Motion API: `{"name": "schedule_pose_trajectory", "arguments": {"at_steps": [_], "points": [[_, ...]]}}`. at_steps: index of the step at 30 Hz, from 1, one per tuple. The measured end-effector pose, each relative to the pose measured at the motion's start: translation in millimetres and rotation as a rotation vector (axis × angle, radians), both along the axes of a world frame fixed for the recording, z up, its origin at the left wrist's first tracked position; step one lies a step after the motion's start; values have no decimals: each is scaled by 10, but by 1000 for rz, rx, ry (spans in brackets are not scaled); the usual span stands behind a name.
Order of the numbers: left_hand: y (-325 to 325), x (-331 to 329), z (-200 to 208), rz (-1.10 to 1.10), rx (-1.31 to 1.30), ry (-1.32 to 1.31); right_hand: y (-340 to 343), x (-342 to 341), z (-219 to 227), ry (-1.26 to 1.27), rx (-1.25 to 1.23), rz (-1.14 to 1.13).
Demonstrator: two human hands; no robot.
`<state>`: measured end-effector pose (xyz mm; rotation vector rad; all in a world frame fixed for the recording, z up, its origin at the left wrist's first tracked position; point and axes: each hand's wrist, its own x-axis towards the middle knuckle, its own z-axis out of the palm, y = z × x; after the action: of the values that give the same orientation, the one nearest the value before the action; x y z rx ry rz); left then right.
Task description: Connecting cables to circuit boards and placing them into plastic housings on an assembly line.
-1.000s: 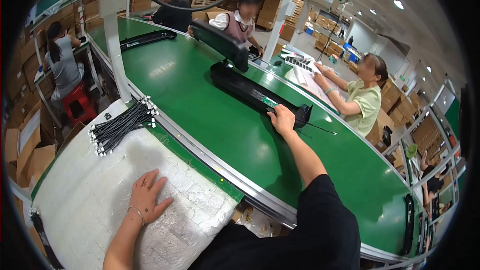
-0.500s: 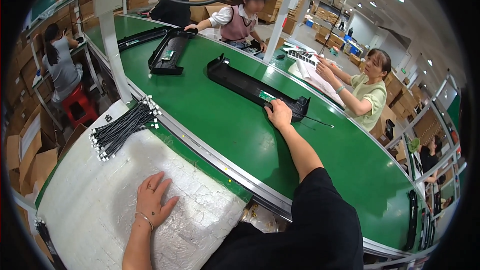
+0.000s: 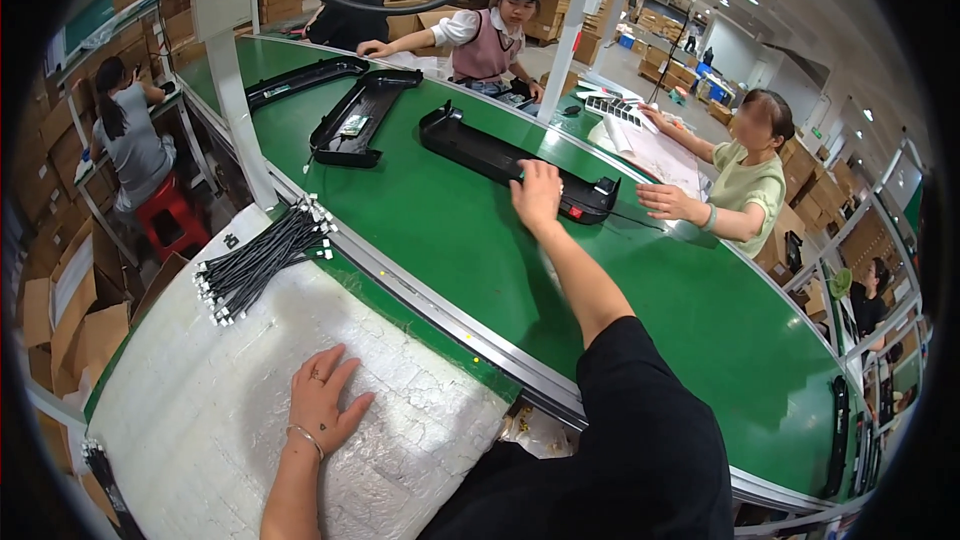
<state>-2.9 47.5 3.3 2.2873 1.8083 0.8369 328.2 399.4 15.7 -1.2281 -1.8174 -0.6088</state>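
Observation:
My left hand [image 3: 322,410] lies open, palm down, on a white wrapped work surface [image 3: 400,440], holding nothing. My right hand [image 3: 538,192] reaches across the green conveyor belt [image 3: 440,250] and rests over a long black plastic housing [image 3: 475,152]. Its fingers are apart and cover the part of the housing where a board sits; the fingertips are partly hidden. A small red piece [image 3: 575,212] shows just right of that hand. From the housing's right end a thin black wire [image 3: 635,220] sticks out toward a co-worker's hand [image 3: 675,202].
A bundle of black cables with white connectors [image 3: 265,260] lies at the work surface's far edge. Farther left on the belt are a second black housing [image 3: 385,100] and a third [image 3: 305,80]. Two co-workers sit across the belt. A metal post [image 3: 228,90] stands at left.
My right hand has shifted up and left over the housing, and a red piece now shows beside it. The co-worker at right has lowered a hand toward the wire. My left hand stays flat.

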Motion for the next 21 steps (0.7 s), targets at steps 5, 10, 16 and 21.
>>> {"name": "schedule_pose_trajectory", "arguments": {"at_steps": [5,10,16,21], "points": [[11,1,43,-12,-10,-4,-693,-1331,177,203,-147,650],[19,-27,32,-10,7,-26,-1414,-2712,166,-66,-321,1113],[-54,-387,26,253,274,-348,-1890,-3630,-292,-15,-402,937],[31,-789,-139,419,230,-983,-1875,-3544,-321,-186,-356,968]]}}
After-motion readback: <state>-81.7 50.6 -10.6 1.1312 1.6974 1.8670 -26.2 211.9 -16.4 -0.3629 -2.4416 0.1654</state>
